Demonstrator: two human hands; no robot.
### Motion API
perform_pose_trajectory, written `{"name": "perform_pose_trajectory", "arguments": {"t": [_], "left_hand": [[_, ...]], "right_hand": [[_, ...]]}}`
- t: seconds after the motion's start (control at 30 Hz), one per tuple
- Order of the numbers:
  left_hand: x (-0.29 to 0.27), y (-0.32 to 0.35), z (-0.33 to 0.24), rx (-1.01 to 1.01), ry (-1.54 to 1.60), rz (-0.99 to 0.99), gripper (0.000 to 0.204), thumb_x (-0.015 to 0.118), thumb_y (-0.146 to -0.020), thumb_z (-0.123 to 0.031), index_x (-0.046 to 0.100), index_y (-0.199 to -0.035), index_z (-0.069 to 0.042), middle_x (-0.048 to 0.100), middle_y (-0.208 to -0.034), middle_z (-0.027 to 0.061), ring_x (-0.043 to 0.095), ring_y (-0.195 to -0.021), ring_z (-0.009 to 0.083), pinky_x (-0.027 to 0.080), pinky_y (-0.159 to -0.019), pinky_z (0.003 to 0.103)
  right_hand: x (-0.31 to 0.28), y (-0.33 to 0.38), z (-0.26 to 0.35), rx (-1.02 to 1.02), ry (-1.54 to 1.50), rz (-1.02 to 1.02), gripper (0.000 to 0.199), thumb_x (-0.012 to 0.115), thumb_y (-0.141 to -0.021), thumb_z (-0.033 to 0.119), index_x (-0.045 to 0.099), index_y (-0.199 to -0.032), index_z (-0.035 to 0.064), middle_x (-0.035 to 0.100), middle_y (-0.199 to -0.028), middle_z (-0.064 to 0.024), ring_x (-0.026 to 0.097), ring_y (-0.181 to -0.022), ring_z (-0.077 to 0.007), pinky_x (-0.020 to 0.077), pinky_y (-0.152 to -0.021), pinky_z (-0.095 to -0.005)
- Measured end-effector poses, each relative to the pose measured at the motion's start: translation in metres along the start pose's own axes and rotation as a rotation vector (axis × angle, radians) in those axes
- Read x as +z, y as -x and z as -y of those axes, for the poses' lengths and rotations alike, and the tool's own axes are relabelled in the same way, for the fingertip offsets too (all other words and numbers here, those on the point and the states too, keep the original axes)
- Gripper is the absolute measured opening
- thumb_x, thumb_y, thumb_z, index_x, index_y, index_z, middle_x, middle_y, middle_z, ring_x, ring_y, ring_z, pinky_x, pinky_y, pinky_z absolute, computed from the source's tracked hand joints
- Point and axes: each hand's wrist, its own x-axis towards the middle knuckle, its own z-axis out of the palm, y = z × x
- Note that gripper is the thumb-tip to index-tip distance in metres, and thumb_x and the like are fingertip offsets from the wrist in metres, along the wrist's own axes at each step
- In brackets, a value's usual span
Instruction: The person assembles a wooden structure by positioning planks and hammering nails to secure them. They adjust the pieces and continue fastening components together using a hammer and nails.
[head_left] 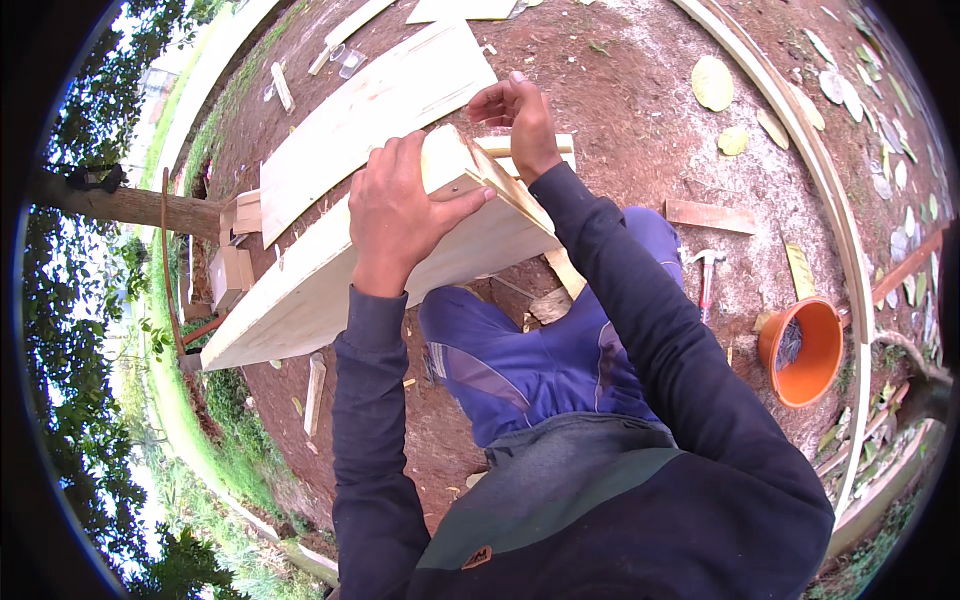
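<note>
A pale wooden assembly of plywood panels (300, 296) leans in front of my knees, its long edge running down to the left. My left hand (392, 220) clasps its upper corner, fingers over the top and thumb across the end near a small dark screw or nail head. Just beyond that corner, my right hand (528, 125) is raised with its fingers loosely curved and apart; I see nothing in it. Below it, a wooden strip (520, 152) sticks out behind the corner.
Beyond lies a large plywood sheet (380, 105) on reddish soil. To my right are a hammer (706, 285), a short board (710, 216) and an orange bucket (812, 355) with nails inside. Cardboard boxes (232, 270) stand by a tree trunk (130, 205) at the left.
</note>
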Motion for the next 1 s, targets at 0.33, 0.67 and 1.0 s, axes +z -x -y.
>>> {"name": "perform_pose_trajectory", "arguments": {"t": [0.33,0.67,1.0], "left_hand": [[0.003,0.001,0.008,0.015,0.113,-0.031,0.090,0.086,-0.068,-0.062,0.062,-0.128,0.001,0.067,-0.116,0.0155,0.064,-0.110,0.0325,0.049,-0.095,0.047],[-0.011,0.035,0.072,0.003,1.158,-0.454,0.036,0.071,-0.094,-0.014,0.065,-0.125,0.002,0.069,-0.126,0.0118,0.063,-0.121,0.0207,0.050,-0.105,0.040],[0.187,0.423,0.171,-1.547,0.771,-0.387,0.033,0.076,-0.095,-0.032,0.073,-0.090,0.000,0.073,-0.076,0.0108,0.068,-0.064,0.0191,0.054,-0.059,0.036]], "right_hand": [[0.014,0.002,0.027,-0.087,0.097,0.103,0.059,0.030,-0.105,0.042,0.070,-0.101,-0.0021,0.074,-0.097,-0.0138,0.068,-0.092,-0.0205,0.0499,-0.085,-0.0347],[0.049,0.030,0.055,-0.511,0.815,0.446,0.034,0.067,-0.097,0.032,0.077,-0.104,0.0008,0.075,-0.097,-0.0141,0.071,-0.090,-0.0204,0.0541,-0.082,-0.0347],[0.041,0.024,0.055,-0.359,0.841,0.445,0.022,0.061,-0.104,0.016,0.074,-0.105,-0.0012,0.075,-0.113,-0.0063,0.065,-0.102,-0.0113,0.0486,-0.093,-0.0265]]}}
